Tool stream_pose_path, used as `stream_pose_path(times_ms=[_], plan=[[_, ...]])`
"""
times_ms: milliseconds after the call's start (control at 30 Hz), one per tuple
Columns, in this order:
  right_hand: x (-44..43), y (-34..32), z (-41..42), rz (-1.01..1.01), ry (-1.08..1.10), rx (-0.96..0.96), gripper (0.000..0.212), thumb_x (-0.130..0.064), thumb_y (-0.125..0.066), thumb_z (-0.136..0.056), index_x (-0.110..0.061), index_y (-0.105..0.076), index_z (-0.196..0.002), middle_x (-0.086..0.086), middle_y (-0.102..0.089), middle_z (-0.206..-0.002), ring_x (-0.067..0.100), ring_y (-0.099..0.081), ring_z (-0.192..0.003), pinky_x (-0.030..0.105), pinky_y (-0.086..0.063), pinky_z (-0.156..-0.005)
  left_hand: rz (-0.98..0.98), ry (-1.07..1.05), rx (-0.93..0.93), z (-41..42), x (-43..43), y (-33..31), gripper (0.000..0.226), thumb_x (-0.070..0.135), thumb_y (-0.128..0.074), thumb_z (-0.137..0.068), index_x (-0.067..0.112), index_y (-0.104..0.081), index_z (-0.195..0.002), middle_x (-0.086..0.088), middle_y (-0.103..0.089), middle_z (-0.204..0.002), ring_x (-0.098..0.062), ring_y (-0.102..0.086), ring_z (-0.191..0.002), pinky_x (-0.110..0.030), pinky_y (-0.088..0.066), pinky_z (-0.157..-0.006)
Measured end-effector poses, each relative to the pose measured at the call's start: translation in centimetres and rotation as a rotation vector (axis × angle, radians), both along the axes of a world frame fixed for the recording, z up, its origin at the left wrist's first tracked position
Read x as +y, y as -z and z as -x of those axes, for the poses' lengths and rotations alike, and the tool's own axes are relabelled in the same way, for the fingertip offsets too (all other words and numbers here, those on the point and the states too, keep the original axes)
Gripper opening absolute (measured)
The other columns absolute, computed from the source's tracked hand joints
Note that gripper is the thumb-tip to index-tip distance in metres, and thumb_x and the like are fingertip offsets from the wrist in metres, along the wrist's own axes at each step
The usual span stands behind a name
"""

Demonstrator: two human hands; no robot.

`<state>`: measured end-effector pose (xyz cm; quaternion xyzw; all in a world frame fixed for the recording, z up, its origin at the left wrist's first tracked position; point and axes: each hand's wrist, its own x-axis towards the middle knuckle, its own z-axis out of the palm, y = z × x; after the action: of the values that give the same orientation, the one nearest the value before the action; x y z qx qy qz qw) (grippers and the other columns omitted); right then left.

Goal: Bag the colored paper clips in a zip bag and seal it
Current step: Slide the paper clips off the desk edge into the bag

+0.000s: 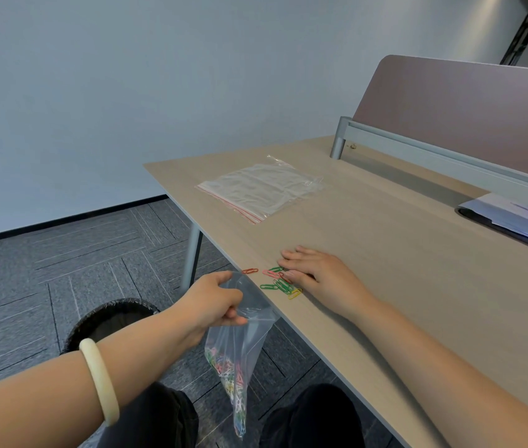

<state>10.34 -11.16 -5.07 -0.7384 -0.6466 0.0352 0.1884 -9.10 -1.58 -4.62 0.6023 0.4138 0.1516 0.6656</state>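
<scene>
While the zip bag [240, 337] is held just below and against the near edge of the surface [385, 260], its mouth is kept open at edge level by the left hand [211, 302], whose grip is pinched on the upper rim of the plastic. The bag hangs down from that pinch, and a mass of colored paper clips [230, 379] is seen collected in its lower part. The right hand [317, 273] is laid flat on the surface, palm down, fingers spread and extended; nothing is gripped by it. A small cluster of loose clips [280, 283], green, pink and yellow, is found just beside and partly touching those fingertips, close to the edge. One red clip [250, 271] lies apart from the cluster, nearer the bag mouth. A pale bangle [101, 379] is worn on the left forearm. Farther back on the surface, a stack of spare zip bags [259, 189] with red seal strips is noted, well apart from the hands. A dark waste bin [111, 318] is observed on the carpeted floor beneath the left arm.
</scene>
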Motion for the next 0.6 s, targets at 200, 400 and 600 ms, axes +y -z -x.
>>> stream_pose_path(times_ms=[200, 400, 600], plan=[[-2.0, -1.1, -1.6, 0.22, -0.085, 0.242, 0.06, -0.038, -0.061, -0.083, -0.03, -0.038, -0.137, -0.013, -0.025, -0.151, 0.004, -0.009, -0.141, 0.021, -0.006, -0.114, 0.003, -0.004, -0.005, 0.1, 0.1, 0.0, 0.066, -0.007, -0.045, -0.084, 0.012, -0.029, -0.145, -0.003, -0.044, -0.046, -0.006, -0.047, -0.032, -0.022, -0.059, -0.052], [-0.7, -0.3, -1.2, 0.112, -0.041, 0.185, 0.05, -0.047, -0.06, -0.08, -0.04, -0.048, -0.128, -0.025, -0.035, -0.139, 0.01, -0.021, -0.14, 0.043, -0.018, -0.116, -0.004, 0.0, -0.004, 0.0, 0.1, 0.1, 0.067, -0.008, -0.045, -0.083, 0.011, -0.028, -0.145, -0.004, -0.044, -0.048, -0.008, -0.046, -0.037, -0.022, -0.058, -0.05], [1.4, 0.2, 0.6, -0.021, -0.055, 0.272, 0.034, -0.034, -0.065, -0.08, -0.03, -0.064, -0.114, -0.009, -0.057, -0.131, 0.01, -0.036, -0.131, 0.038, -0.027, -0.113, -0.003, -0.002, 0.004, -0.3, 0.4, 0.0, 0.068, -0.008, -0.045, -0.083, 0.011, -0.029, -0.146, -0.001, -0.045, -0.041, -0.006, -0.046, -0.032, -0.023, -0.058, -0.05]])
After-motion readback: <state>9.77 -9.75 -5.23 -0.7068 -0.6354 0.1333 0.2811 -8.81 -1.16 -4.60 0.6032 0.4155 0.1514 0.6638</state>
